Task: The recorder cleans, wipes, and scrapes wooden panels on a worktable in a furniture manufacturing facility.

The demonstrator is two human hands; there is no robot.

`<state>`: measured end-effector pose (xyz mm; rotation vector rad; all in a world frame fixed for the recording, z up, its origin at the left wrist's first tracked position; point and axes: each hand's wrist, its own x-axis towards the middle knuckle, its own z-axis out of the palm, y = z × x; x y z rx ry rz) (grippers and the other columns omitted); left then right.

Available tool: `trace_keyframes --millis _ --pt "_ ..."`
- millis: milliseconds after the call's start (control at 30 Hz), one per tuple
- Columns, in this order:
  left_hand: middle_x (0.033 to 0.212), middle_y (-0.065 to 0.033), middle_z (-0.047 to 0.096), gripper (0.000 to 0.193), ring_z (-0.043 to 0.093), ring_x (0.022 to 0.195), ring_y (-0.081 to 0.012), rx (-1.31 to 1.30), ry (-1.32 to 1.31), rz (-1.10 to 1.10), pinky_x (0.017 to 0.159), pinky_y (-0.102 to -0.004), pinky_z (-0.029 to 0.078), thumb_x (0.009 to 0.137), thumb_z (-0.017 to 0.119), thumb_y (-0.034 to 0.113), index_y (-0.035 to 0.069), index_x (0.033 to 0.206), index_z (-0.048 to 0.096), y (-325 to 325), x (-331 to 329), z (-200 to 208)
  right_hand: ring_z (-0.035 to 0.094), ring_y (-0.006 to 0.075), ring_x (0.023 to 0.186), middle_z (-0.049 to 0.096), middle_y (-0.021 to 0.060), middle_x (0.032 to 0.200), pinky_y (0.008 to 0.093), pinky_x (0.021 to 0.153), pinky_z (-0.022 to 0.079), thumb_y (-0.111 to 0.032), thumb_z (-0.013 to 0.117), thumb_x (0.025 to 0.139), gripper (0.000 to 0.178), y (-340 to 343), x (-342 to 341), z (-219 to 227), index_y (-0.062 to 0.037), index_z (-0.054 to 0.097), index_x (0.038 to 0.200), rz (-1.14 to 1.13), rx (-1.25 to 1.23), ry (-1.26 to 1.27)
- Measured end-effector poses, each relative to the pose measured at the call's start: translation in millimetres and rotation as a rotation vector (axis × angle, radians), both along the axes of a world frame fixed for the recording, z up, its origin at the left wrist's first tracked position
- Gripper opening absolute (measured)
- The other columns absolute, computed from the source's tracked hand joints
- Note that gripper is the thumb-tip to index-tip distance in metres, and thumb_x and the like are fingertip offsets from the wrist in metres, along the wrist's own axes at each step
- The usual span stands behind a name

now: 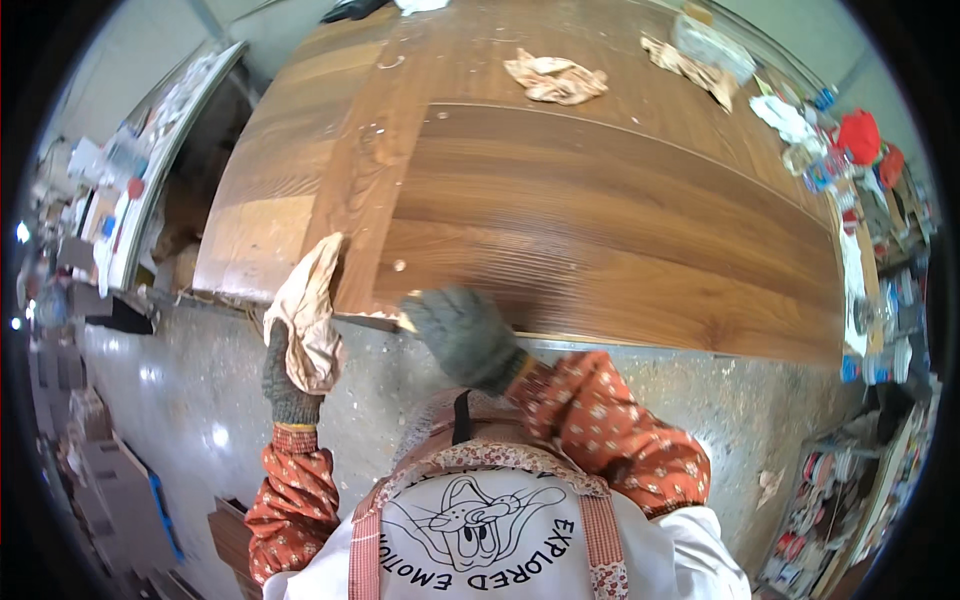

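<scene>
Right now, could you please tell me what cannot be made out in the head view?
In the head view:
- Right hand: blurred, so its exact grip is unclear.
- Pale bit by its fingers: too small and partly covered by the glove to identify.
- Left hand: some fingers are hidden by the cloth.
- Black thing: cut off by the upper edge.
- Shelf goods, lower right: too small to tell apart.
</scene>
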<state>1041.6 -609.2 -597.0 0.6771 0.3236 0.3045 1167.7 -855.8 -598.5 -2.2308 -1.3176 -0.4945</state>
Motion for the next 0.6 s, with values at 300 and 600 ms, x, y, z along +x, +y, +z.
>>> trace_keyframes --millis 300,600 --pt "0.13 -0.0138 0.053 0.048 0.051 0.12 -0.0242 0.528 0.201 0.419 0.104 -0.0349 0.04 0.1 0.048 0.031 -0.002 0.135 0.046 26.6 -17.4 -8.7 0.055 0.0281 0.095 0.059 0.0121 0.101 0.0444 0.083 0.043 -0.021 0.053 0.086 0.037 69.6 7.1 11.9 -0.0054 0.057 0.119 0.153 -0.114 0.104" --pt "0.143 -0.0181 0.043 0.055 0.04 0.132 -0.0328 1.984 -1.101 0.748 0.113 -0.043 0.028 0.091 0.051 0.013 0.004 0.144 0.039 -142.7 149.0 -75.0 0.062 0.0317 0.091 0.066 0.0107 0.098 0.043 0.079 0.049 -0.026 0.07 0.082 0.041 -176.3 21.8 37.5 -0.0062 0.06 0.117 -0.392 0.368 0.157"
